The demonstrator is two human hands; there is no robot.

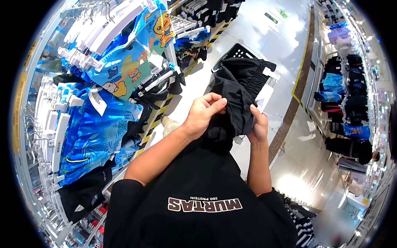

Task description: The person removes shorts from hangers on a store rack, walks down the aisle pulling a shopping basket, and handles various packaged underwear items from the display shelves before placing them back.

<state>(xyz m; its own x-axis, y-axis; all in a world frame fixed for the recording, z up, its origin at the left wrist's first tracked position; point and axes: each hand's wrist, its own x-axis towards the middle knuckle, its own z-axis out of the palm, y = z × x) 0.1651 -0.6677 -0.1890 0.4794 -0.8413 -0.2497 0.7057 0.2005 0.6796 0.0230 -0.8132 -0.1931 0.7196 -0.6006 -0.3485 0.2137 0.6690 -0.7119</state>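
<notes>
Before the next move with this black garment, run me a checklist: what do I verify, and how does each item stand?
1. Left hand gripping the garment: ok, fabric is pinched by the thumb and fingers.
2. Right hand gripping firmly: cannot tell, the thumb is at the garment's edge but most fingers are hidden.
3. Fabric laid flat: not ok, it is bunched and folded.
4. Hook unobstructed: ok, it sticks out to the right with nothing hung on it.
5. Basket contents: cannot tell, the garment covers much of it.
</notes>
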